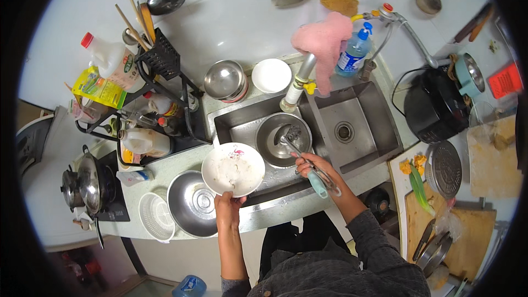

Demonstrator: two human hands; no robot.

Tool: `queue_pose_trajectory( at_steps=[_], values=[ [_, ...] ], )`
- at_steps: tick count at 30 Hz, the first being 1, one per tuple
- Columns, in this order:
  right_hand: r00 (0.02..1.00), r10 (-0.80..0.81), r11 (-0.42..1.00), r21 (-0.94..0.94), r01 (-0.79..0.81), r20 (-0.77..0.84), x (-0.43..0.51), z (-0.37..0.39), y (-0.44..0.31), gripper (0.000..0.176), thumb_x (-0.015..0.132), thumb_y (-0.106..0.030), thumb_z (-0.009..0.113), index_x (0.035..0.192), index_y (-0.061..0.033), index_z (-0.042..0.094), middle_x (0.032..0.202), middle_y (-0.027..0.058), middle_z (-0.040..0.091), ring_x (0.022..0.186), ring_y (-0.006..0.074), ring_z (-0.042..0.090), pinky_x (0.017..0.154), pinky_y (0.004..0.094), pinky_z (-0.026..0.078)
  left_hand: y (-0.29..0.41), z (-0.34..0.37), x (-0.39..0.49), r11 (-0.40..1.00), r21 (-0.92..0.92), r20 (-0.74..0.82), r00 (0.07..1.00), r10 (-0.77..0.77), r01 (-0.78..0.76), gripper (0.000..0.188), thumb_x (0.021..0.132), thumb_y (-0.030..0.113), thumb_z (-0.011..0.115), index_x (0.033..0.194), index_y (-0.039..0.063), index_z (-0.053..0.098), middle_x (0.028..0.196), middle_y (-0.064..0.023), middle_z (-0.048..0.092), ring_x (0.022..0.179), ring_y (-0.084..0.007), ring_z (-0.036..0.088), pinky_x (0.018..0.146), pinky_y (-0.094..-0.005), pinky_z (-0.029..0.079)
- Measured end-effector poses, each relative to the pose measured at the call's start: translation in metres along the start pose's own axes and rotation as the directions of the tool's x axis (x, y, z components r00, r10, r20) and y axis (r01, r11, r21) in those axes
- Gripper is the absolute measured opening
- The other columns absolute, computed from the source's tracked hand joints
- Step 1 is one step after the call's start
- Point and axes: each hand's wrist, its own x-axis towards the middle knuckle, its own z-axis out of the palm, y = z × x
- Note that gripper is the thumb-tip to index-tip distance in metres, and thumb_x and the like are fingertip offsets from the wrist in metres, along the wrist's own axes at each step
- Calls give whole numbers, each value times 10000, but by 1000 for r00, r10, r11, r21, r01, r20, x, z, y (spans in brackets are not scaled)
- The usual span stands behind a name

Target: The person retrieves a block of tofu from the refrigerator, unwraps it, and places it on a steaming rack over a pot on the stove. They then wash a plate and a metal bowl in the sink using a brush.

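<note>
My left hand (pixel 229 208) grips the near rim of a white bowl (pixel 222 169), tilted so its inside shows. The bowl has a pink flamingo print and food residue in it. It hangs over the front left edge of the sink. My right hand (pixel 311 166) is closed around the metal handles of a ladle (pixel 281 135) and a tool with a mint-green grip (pixel 317 185). The ladle's head is over a round steel basin (pixel 264 150) in the left sink bowl. Beside it is a steel-wool scrubber (pixel 293 132); whether it joins the mint-green grip is unclear.
A pink cloth (pixel 321 33) drapes the faucet (pixel 295 93). Behind the sink stand steel bowls (pixel 225 78), a white bowl (pixel 272 75) and a pump bottle (pixel 354 51). Leftward are a large steel basin (pixel 185 198), a white plastic basket (pixel 154 216) and a black rack (pixel 144 90).
</note>
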Motion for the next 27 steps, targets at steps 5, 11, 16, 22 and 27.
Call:
queue_pose_trajectory(
  at_steps=[5, 11, 16, 22, 27],
  values=[
    [951, -12, 996, 88, -16, 310, -43, 25, 25, 421, 974, -190, 463, 1365, -51, 396, 805, 8, 457, 628, 63, 404, 532, 200, 384, -26, 10, 69, 998, 33, 111, 992, -65, 61, 435, 814, 22, 424, 1241, -62, 444, 1091, -172, 589, 845, -241, 634, 619, -311, 570],
    [930, -175, 984, 44, 170, 322, -89, 22, 40, 439, 978, -193, 455, 1390, -62, 376, 830, 5, 426, 645, 72, 377, 528, 203, 364, -96, 50, 160, 931, 309, 137, 959, -248, 196, 382, 850, 42, 448, 1207, -94, 466, 1039, -195, 605, 788, -273, 651, 568, -313, 591],
    [921, -293, 954, 22, 298, 257, -112, 19, 46, 466, 980, -191, 444, 1411, -45, 343, 838, 22, 419, 650, 90, 372, 535, 215, 376, -159, 79, 214, 719, 689, 43, 986, -161, 87, 358, 815, 16, 458, 1135, -137, 504, 1063, -232, 599, 809, -305, 658, 499, -317, 587],
    [914, -333, 942, 32, 335, 230, -134, 30, 41, 462, 984, -211, 449, 1413, -70, 349, 837, 14, 411, 658, 86, 366, 549, 215, 367, -190, 79, 233, 832, 405, 23, 905, -425, 380, 361, 831, 7, 454, 1178, -62, 524, 1054, -201, 606, 820, -293, 645, 566, -374, 587],
    [893, -368, 927, 26, 374, 260, -141, 32, 29, 460, 988, -207, 431, 1417, -66, 341, 846, 19, 418, 656, 89, 371, 551, 218, 369, -179, 105, 217, 717, 561, -194, 908, -372, 413, 429, 865, 157, 522, 1250, -23, 458, 1140, -198, 557, 920, -314, 604, 687, -398, 569]
  ],
)
